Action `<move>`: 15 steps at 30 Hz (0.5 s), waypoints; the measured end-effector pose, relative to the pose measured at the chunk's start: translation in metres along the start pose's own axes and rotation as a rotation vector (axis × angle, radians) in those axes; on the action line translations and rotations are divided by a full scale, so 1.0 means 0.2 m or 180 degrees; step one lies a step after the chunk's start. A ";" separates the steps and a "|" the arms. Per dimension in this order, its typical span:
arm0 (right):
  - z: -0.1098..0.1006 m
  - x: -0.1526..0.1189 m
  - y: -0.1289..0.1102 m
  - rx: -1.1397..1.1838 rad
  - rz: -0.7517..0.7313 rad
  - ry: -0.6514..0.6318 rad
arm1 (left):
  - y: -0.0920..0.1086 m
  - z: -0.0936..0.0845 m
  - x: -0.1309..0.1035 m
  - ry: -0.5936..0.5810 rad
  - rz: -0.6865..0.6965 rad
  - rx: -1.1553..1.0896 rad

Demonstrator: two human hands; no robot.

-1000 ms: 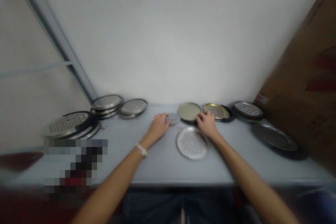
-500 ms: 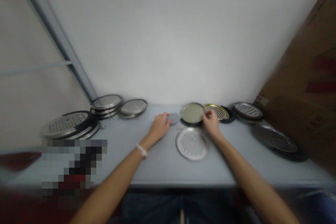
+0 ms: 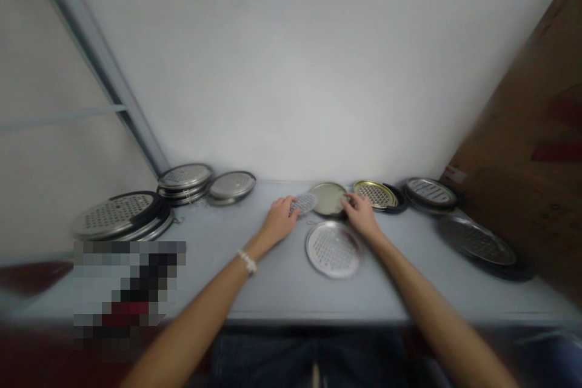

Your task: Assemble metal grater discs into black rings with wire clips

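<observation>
My left hand [image 3: 282,218] is closed on the edge of a small perforated grater disc [image 3: 305,203], its fingers and thumb on the left side. The disc slightly overlaps a pale green round dish [image 3: 326,199] with a raised rim. My right hand [image 3: 359,211] pinches that dish at its right edge, thumb and fingers bent. Nearer to me a silvery round grater plate [image 3: 333,250] lies flat on the table. A gold-rimmed grater plate [image 3: 375,194] with a black edge lies just behind my right hand.
Stacked round grater plates stand at left [image 3: 118,215], with another stack [image 3: 185,179] and a pair [image 3: 233,185] behind. On the right are a slotted plate [image 3: 431,191] and a dark-rimmed one [image 3: 477,239], beside a cardboard box [image 3: 522,151]. A white wall [image 3: 291,73] backs the table [image 3: 273,297].
My right hand has moved left, and the pale green dish has shifted slightly left with it. The small grater disc has moved a little right, tilting up toward the dish.
</observation>
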State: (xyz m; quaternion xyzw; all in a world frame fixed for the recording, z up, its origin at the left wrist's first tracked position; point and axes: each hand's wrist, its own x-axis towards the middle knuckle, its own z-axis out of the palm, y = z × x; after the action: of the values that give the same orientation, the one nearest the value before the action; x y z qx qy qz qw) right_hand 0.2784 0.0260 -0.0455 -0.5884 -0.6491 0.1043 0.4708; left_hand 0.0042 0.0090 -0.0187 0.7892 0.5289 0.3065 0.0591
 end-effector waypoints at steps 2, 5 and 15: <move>0.00 -0.02 -0.02 -0.0224 -0.0141 -0.0129 | 0.00 0.00 0.00 0.0003 0.0007 0.0011; 0.00 -0.03 -0.03 -0.0502 -0.0236 -0.0196 | -0.01 0.01 0.00 0.0006 0.0030 0.0004; -0.02 -0.03 -0.02 -0.0881 -0.0231 -0.0175 | 0.01 0.00 -0.01 -0.0043 0.0223 -0.0072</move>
State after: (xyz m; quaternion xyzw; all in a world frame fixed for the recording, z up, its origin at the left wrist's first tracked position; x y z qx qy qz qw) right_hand 0.2774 0.0178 -0.0431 -0.6207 -0.6908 0.0127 0.3706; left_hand 0.0053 0.0073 -0.0195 0.8086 0.4970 0.3090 0.0609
